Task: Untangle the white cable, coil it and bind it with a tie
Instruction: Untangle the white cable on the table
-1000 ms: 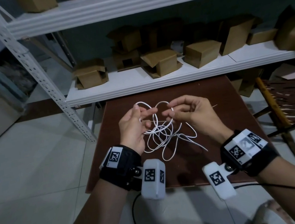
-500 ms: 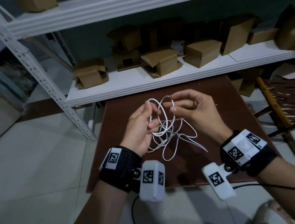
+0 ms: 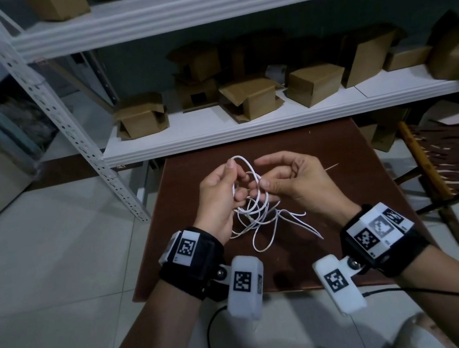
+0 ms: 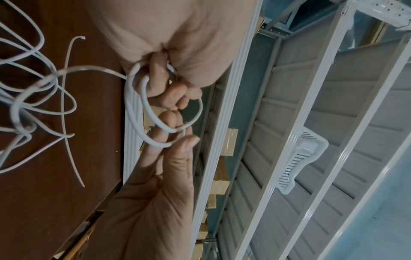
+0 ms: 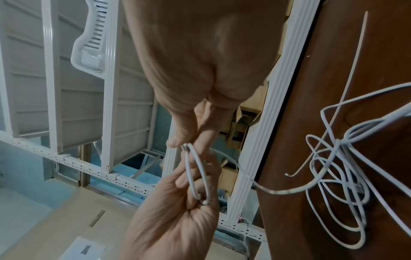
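**White cable: light, limp, best held at the formed loops**

The white cable (image 3: 252,212) is judged light and very limp, with a smooth jacket that may slip through a loose pinch; it holds a curve only while held. The sensible hold is on the small loops already gathered, where the turns cross, with the loose strand fed in by the other hand. A hard pull on the tangle is likely to tighten it.

Above the brown table (image 3: 342,187), a couple of small loops are held up between the two hands. The left hand (image 3: 217,202) is curled, with the loops pinched between thumb and fingers (image 4: 175,126). The right hand (image 3: 297,185) is also curled, its fingertips closed on the far side of the same loops, as seen in the left wrist view.

The cable is thin, round and uniformly white. Below the hands, most of it lies on the table in a loose knot of overlapping loops, with free ends trailing toward the near edge. A thin pale strip (image 3: 331,167), possibly the tie, lies on the table beside the right hand.
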Demonstrator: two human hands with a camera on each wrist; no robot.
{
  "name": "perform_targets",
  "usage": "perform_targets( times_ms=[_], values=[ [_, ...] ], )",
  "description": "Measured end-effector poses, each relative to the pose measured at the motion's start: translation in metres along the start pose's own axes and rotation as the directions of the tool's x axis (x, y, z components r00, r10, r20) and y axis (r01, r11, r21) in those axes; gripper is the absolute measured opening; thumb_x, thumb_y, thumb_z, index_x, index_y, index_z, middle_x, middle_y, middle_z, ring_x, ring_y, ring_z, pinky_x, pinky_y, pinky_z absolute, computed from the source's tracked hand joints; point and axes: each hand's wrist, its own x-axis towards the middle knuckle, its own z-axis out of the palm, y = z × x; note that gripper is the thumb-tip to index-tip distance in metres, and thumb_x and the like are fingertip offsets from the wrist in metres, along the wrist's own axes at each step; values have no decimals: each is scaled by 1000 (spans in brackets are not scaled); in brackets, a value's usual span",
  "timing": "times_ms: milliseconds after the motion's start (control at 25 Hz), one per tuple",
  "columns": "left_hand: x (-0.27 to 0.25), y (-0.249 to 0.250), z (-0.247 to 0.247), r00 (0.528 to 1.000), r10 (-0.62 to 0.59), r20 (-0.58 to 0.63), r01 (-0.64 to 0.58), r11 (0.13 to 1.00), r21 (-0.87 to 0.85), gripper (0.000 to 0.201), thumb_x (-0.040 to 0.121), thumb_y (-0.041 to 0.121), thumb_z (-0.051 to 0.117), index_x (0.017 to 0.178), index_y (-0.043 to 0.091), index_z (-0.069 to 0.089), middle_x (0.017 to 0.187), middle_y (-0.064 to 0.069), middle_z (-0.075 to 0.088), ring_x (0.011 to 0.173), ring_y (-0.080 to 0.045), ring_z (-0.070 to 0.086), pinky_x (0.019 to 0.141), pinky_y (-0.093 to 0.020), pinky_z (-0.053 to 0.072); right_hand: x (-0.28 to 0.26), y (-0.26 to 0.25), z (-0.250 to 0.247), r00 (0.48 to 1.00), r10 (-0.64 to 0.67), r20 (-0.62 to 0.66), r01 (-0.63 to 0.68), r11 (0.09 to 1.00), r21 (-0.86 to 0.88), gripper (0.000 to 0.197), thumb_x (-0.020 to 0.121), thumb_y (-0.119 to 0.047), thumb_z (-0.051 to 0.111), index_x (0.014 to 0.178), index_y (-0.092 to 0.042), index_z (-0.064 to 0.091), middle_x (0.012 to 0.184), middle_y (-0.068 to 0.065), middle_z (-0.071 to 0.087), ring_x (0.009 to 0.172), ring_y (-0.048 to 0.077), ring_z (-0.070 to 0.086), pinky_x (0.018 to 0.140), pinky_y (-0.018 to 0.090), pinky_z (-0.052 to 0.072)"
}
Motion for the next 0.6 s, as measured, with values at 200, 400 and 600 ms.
perform_targets(
  times_ms=[200,400,600],
  values=[
    [-2,-5,3,999,24,39,-29,992,125,36,110,27,49,80,11,58,62,-4,57,42,-7,41,36,-13,29,-2,0,1,1000,8,-16,-8,1000,-12,54,72,-2,82,123,2,65,78,14,78,66,18,76,63,25,62],
    [-3,-4,5,997,-10,79,-1,991,137,35,111,25,46,88,3,60,66,-8,50,41,-6,36,36,-13,26,-2,-3,-3,998,15,-55,-11,997,70,48,76,0,80,122,1,66,87,16,79,73,20,78,64,25,61],
    [-7,-4,7,996,-74,53,65,986,156,36,112,25,45,84,6,58,62,-4,48,35,-3,41,34,-14,25,-3,-3,-1,999,34,-21,-34,999,11,52,74,1,81,123,7,64,90,21,78,72,22,78,62,25,60]
  ],
)
